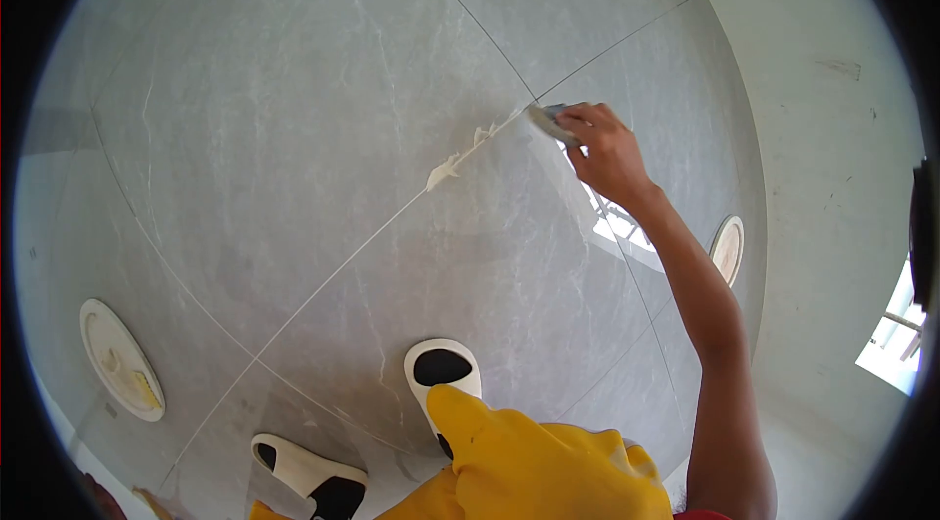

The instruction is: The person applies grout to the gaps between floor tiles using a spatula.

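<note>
My right hand (609,154) is closed around a small, flat, greyish spreader (551,124). Its edge rests at the seam between grey floor tiles (323,167), close to where several seams cross. Behind it, a smear of off-white grout paste (446,170) lies along the seam, with smaller blobs nearer the tool. From there toward the lower left, the seam is filled with a pale line; the seams beyond my hand look dark and thin. At the lower left edge, a dark reddish-brown shape (103,498) could be part of my left hand, but its fingers cannot be made out.
A white oval lid or plate (122,360) with paste and a yellow piece lies at the left. Another round, pale-rimmed lid (728,248) sits by the wall (813,128) at the right. My feet in white-and-black slides (446,349) stand on the tiles, below yellow trousers (548,466).
</note>
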